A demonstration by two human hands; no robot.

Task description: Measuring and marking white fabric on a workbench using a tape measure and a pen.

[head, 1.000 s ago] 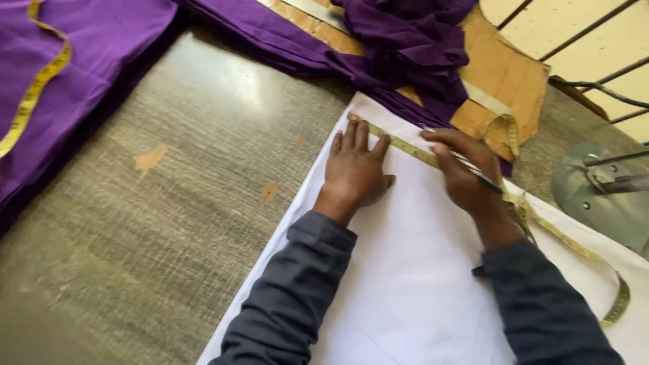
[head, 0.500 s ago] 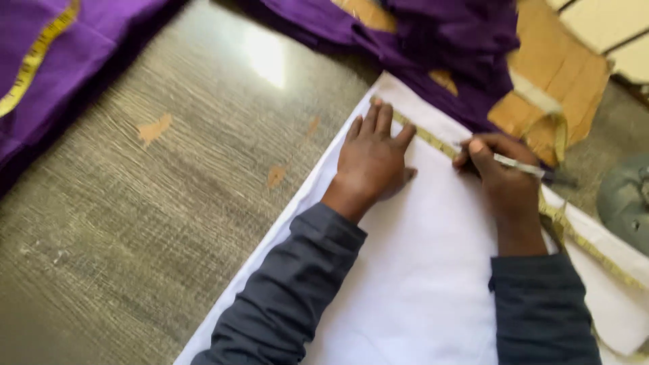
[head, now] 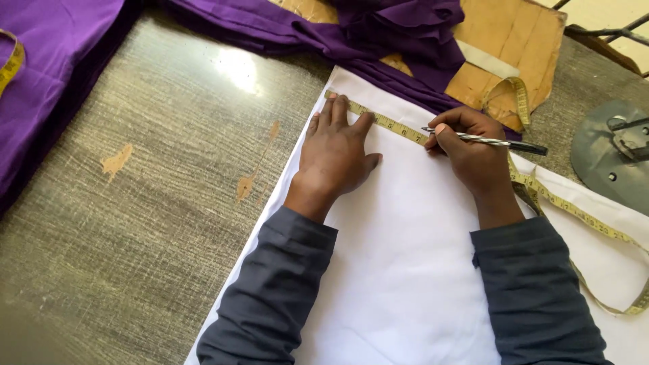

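Observation:
A white sheet [head: 405,270] lies on the grey table [head: 149,223]. My left hand [head: 338,152] rests flat on it, fingers spread, pinning the end of a yellow measuring tape [head: 395,126] that runs along the sheet's far edge. My right hand [head: 473,152] grips a striped pen [head: 487,141], its tip touching the sheet beside the tape. The tape continues under my right hand and trails off to the right edge of the sheet.
Purple cloth [head: 378,34] is heaped along the far side and at the left [head: 40,81]. Brown cardboard [head: 514,47] lies under it at the back right. A grey metal disc [head: 612,155] sits at the right edge.
The view has shifted so both hands sit lower and more central. My left hand stays flat on the tape; my right hand with the pen has moved slightly left along the tape.

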